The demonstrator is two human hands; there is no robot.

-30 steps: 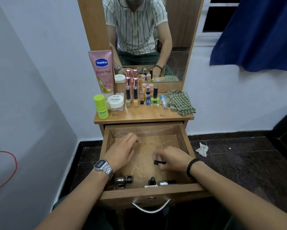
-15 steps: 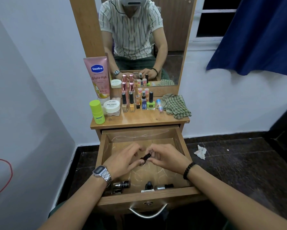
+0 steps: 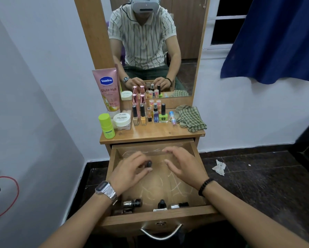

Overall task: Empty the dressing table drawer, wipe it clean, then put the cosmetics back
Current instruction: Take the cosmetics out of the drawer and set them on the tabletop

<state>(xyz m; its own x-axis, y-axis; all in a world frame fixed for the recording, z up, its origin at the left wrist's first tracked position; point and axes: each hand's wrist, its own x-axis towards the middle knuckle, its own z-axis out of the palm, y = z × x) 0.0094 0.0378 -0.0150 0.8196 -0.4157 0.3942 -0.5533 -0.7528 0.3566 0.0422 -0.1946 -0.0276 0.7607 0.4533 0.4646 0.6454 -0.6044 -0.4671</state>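
Risk: the small dark bottle (image 3: 148, 164) could slip from the fingertip pinch and roll back into the drawer (image 3: 112, 169), or knock the crowded bottles (image 3: 150, 113) on the counter (image 3: 150, 134) when set down. Left hand (image 3: 130, 170) pinches the bottle above the drawer floor. Right hand (image 3: 183, 166) hangs beside it — fingers spread, holding nothing. A few bottles lie at the drawer front.

wooden tabletop (image 3: 150, 134), cosmetics (image 3: 146, 113), checked cloth (image 3: 190, 118)
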